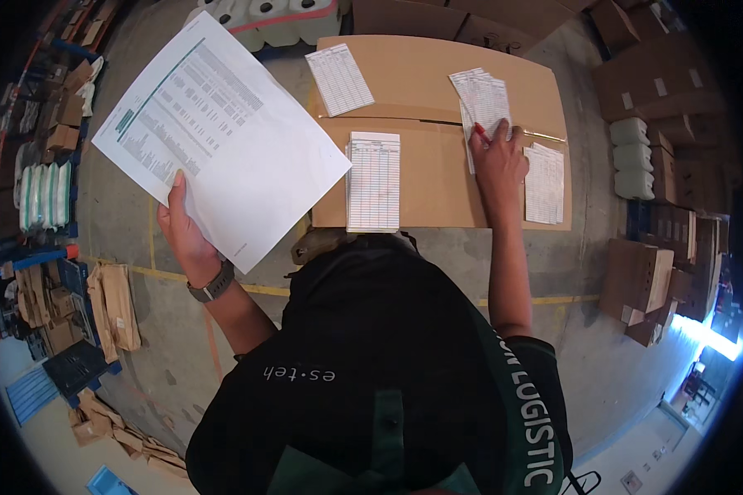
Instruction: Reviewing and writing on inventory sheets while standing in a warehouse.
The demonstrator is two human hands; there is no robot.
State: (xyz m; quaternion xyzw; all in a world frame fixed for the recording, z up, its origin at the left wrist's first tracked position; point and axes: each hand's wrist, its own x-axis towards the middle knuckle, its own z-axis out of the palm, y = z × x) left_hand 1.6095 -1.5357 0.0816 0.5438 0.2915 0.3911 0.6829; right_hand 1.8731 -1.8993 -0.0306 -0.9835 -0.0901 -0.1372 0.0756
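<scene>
My left hand point(189, 229) grips the lower left edge of a large printed paper sheet point(223, 142), thumb on top. The sheet is held tilted at the left and its right corner reaches a stack of printed cards point(374, 182) on a cardboard box point(433, 179). With my right hand point(498, 164) I hold a red pen point(482, 133) over a fanned pile of cards point(483, 96) near the box's right side. Another pile of cards point(543, 184) lies to the right of that hand, and a few more cards point(340, 80) rest at the box's upper left.
White plastic canisters point(278, 25) stand beyond the box, beside large cartons point(415, 18). More cartons point(638, 275) and stacked canisters point(633, 158) are at the right. Shelving with boxes point(65, 111) and flattened brown cardboard point(114, 309) line the left. Yellow lines cross the concrete floor point(223, 322).
</scene>
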